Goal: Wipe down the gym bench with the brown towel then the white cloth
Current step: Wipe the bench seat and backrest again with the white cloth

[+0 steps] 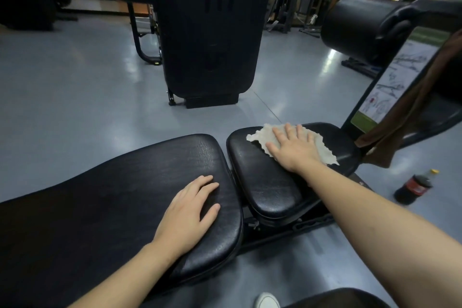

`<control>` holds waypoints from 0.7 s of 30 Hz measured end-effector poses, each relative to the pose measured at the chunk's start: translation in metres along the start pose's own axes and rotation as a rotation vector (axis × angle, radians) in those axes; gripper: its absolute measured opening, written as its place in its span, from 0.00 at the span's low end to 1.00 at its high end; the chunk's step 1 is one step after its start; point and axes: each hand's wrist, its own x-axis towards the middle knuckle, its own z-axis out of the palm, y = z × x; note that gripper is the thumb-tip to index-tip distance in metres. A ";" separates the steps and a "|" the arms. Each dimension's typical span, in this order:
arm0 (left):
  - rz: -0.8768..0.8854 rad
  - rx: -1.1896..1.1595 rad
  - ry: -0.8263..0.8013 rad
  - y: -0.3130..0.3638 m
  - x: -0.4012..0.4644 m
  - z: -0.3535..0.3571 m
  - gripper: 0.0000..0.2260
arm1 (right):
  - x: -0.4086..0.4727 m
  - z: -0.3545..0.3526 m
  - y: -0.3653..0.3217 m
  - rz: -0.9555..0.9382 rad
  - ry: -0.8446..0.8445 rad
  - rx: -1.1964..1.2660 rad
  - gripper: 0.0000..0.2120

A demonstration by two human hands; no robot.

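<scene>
R hand (pixel 292 149) flat, grip wide, pressing white cloth (pixel 322 150) on gym bench (pixel 262 182) seat, L hand (pixel 190 212) flat on backrest

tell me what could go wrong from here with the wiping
The white cloth is pinned only by the flat right hand, so it may bunch or slip off the seat pad. The brown towel draped on the frame could slide to the floor. The soda bottle could get kicked.

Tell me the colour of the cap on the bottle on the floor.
Yellow; the bottle shows in the head view, by the bench.
</scene>
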 end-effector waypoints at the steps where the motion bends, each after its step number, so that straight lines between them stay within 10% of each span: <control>1: 0.000 -0.002 0.002 0.000 0.000 0.000 0.25 | -0.004 0.000 0.002 0.035 0.010 0.005 0.32; 10: -0.020 -0.004 -0.018 0.006 0.001 -0.003 0.27 | -0.064 0.016 0.011 0.118 0.090 0.041 0.32; 21: -0.019 0.004 -0.028 0.002 0.001 -0.002 0.27 | -0.123 0.044 0.008 -0.364 0.198 -0.081 0.35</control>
